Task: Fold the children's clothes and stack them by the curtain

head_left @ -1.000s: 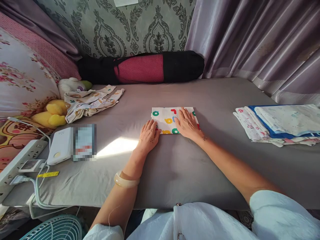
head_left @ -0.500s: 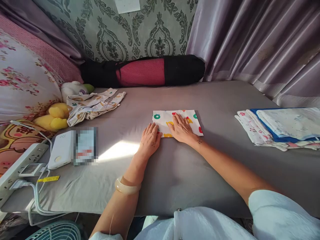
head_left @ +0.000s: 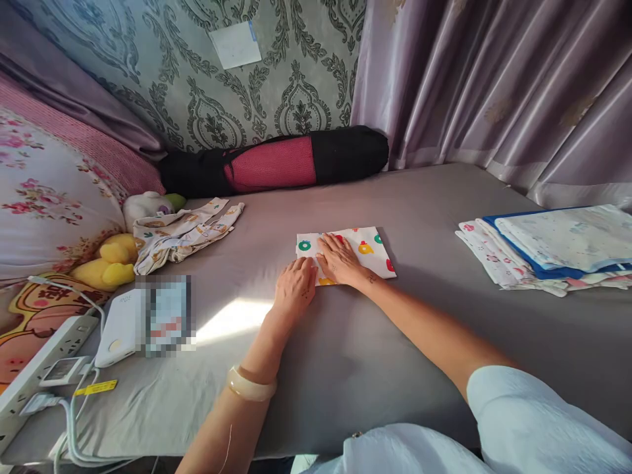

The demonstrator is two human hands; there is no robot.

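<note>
A folded white cloth (head_left: 372, 257) with green, yellow and red printed shapes lies flat on the grey covered surface in front of me. Palm down on its left half rests my right hand (head_left: 340, 260), open, with its fingers extended. My left hand (head_left: 296, 284) sits at the cloth's near left corner, its fingers slightly bent and close together, touching the edge beside my right hand. The undersides of both hands are hidden. A pale bangle (head_left: 251, 384) circles my left wrist.
To the right lies a stack of folded cloths (head_left: 563, 243). Patterned clothing (head_left: 185, 236) and plush toys (head_left: 116, 260) are at the left, near a white power bank (head_left: 121, 329) and a power strip (head_left: 47, 362) with cables. A black and red roll (head_left: 276, 161) lines the back.
My right hand has slid left across the cloth, toward my left hand. My left hand's fingers are more bent now. The camera view has tilted and shifted slightly.
</note>
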